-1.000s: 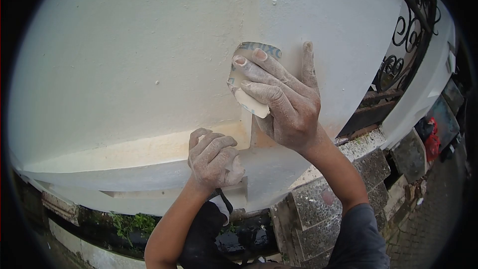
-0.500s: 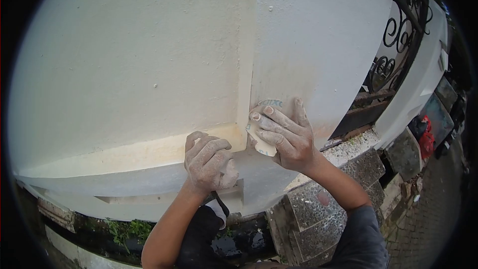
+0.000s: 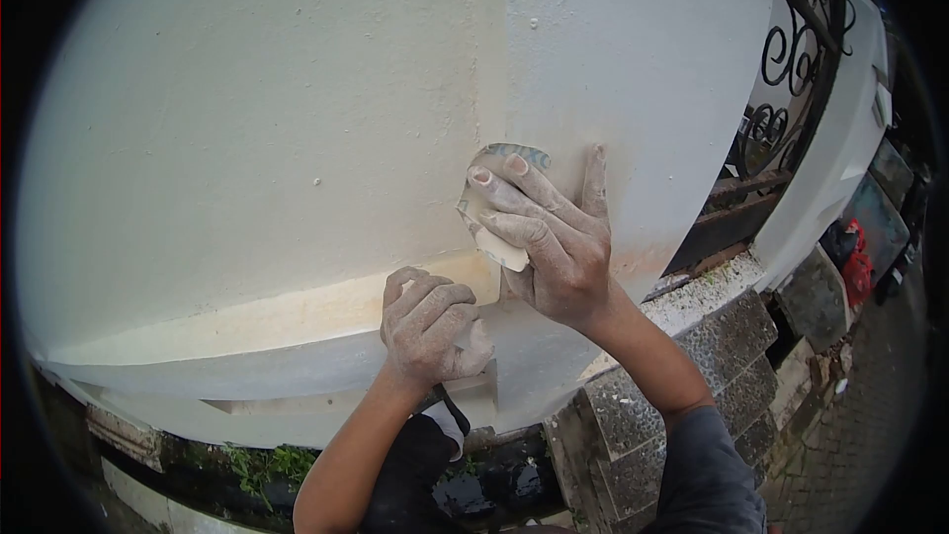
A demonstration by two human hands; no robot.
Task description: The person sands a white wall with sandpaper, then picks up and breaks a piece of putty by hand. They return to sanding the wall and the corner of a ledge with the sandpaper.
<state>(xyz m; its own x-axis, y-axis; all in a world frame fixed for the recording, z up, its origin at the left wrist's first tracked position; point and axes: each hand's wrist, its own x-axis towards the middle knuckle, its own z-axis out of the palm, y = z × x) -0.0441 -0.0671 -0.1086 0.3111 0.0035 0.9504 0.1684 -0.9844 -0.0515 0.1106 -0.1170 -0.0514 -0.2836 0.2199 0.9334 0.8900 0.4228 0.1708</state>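
With fingers spread, my right hand (image 3: 559, 237) presses a piece of sandpaper (image 3: 499, 240) flat against the white wall (image 3: 395, 109), across its vertical corner edge. The sandpaper has a pale backing with blue-grey printing, and its lower end is bent. My index finger reaches onto the wall to the right of it. Lower and to the left, my left hand (image 3: 433, 326) is curled into a fist in front of the wall's ledge (image 3: 267, 311). Whatever may lie inside that fist is hidden. White dust coats both hands.
A black wrought-iron grille (image 3: 781, 99) fills the opening at right. Stone-faced blocks (image 3: 672, 396) stand below it. Beneath the wall runs a dark, wet ditch (image 3: 494, 489) with green weeds (image 3: 267, 470). A red plastic bag (image 3: 856, 267) lies farther right, beside the paving.
My right hand has slid the sandpaper up and slightly left along the wall, over the corner edge. My left fist has shifted slightly right in view and stays curled.
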